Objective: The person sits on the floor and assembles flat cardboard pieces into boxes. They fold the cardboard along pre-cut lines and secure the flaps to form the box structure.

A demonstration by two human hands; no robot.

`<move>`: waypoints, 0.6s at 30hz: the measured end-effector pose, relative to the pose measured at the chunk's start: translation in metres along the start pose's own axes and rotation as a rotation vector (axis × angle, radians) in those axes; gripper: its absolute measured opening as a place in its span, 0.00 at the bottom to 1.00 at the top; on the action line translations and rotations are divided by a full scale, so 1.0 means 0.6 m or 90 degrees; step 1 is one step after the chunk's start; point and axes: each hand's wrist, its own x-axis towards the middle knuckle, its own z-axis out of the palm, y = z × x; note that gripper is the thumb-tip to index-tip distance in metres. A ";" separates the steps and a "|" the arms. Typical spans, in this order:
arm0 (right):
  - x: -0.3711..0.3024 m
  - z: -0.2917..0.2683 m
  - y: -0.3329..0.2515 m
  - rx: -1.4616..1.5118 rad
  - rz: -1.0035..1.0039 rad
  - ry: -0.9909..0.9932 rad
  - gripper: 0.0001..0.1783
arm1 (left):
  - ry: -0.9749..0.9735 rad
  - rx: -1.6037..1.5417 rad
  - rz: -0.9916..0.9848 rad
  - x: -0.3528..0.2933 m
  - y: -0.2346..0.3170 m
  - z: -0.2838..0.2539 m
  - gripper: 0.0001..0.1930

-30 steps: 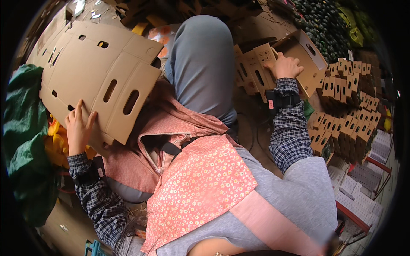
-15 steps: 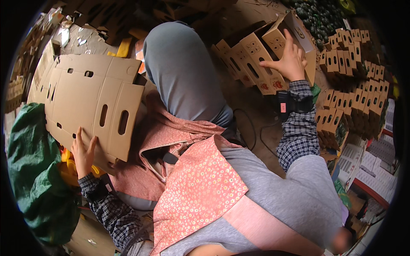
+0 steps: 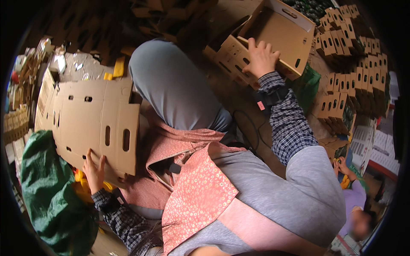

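Both arms wear dark blue-and-white checked sleeves (image 3: 288, 128). A black wristband (image 3: 269, 97) circles the right wrist. Grey trousers (image 3: 179, 89), pink floral apron (image 3: 198, 194).

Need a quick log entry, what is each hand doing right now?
Left hand: holding the lower edge of the flat cardboard sheet.
Right hand: gripping the wall of the open cardboard box.
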 end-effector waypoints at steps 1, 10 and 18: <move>-0.002 0.003 -0.005 -0.007 0.012 0.014 0.47 | 0.022 -0.008 0.049 0.001 -0.004 0.001 0.32; 0.001 0.022 0.009 0.014 -0.005 0.165 0.10 | -0.035 0.032 -0.013 0.010 0.013 -0.001 0.32; -0.016 -0.107 0.101 0.012 -0.024 0.243 0.30 | -0.010 0.023 0.006 0.002 0.004 0.009 0.32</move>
